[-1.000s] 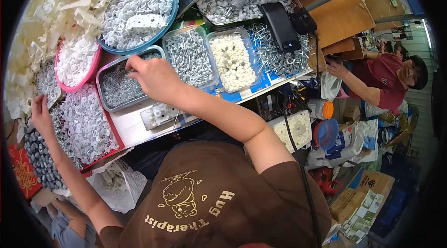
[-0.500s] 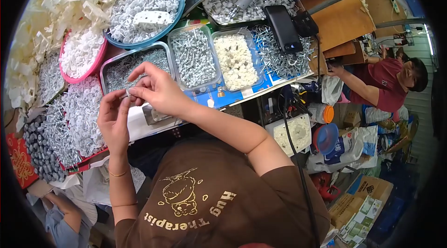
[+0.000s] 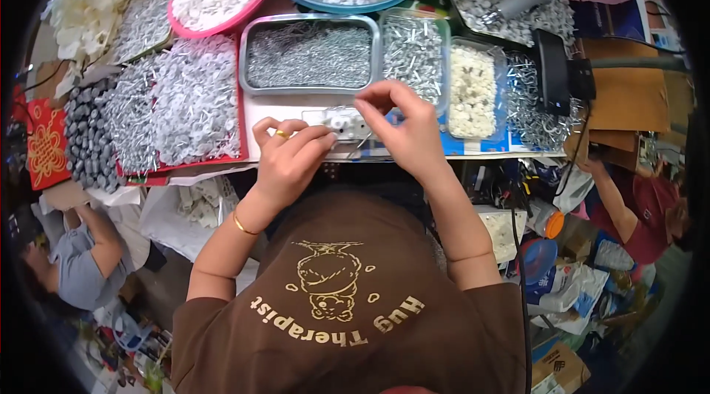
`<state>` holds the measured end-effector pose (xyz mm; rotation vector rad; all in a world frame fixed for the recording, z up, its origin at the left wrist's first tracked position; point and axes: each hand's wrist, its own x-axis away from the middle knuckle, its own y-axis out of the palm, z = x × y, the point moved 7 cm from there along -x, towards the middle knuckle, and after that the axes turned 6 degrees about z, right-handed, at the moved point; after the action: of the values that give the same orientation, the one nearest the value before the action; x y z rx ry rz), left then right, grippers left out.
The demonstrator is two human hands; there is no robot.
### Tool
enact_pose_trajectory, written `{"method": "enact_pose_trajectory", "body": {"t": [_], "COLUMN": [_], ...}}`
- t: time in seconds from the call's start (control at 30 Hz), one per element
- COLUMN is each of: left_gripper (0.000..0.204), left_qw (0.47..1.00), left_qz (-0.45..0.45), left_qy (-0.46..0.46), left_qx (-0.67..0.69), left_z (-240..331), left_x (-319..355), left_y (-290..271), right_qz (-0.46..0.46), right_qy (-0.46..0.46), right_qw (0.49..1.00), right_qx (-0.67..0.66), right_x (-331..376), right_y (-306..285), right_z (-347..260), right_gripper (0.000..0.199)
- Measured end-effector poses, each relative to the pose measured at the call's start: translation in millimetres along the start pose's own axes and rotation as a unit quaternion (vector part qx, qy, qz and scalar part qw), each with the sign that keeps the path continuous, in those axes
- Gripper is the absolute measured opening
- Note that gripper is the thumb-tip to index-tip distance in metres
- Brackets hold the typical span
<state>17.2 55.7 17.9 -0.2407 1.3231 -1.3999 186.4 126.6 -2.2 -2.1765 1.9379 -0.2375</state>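
My left hand [image 3: 290,157] is at the table's front edge, its thumb and fingertips pressed together; whatever they pinch is too small to make out. To its right, my right hand [image 3: 408,128] is closed in a pinch too, and its fingertips hide anything between them. A small clear holder with white pieces and dark dots [image 3: 342,125] lies between the hands. A thin metal pin [image 3: 360,145] sticks out at its near edge. Just beyond, a metal tray [image 3: 245,61] holds many fine metal pins [image 3: 309,52].
White clips [image 3: 196,102] and dark grey plugs [image 3: 90,135] are heaped at left. Tubs of screws [image 3: 413,54] and cream pieces [image 3: 473,91] stand at right, near a black device [image 3: 549,72]. Pink [image 3: 180,15] and blue [image 3: 355,8] basins sit behind. Two people are at the sides.
The view has turned, so the table's things sit differently. My hands met at the fingertips over the tray's near side; now they are apart, on either side of the clear holder.
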Motion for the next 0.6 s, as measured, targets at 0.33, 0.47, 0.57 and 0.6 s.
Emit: {"method": "enact_pose_trajectory", "body": {"t": [0.33,0.47,0.57,0.6], "left_gripper": [0.012,0.015,0.015,0.015], "left_qw": [0.999,0.991,0.989,0.985], "left_qz": [0.005,0.0,-0.026,-0.052], "left_qy": [-0.039,-0.12,-0.147,-0.163], "left_qx": [-0.024,-0.063,-0.012,0.025], "left_z": [15.2,11.4,-2.9,-8.4], "left_x": [-2.2,-11.9,-19.7,-20.8], "left_y": [-5.5,-17.4,-13.5,-8.9], "right_qz": [-0.155,-0.161,-0.212,-0.227], "right_qy": [-0.282,-0.302,-0.255,-0.25], "right_qw": [0.91,0.895,0.893,0.894], "right_qx": [0.261,0.287,0.305,0.294], "right_x": [23.6,21.1,9.6,6.0], "right_y": [44.9,51.7,55.8,55.6], "right_z": [-28.4,-32.4,-33.9,-35.0], "right_gripper": [0.023,0.016,0.011,0.008]}}
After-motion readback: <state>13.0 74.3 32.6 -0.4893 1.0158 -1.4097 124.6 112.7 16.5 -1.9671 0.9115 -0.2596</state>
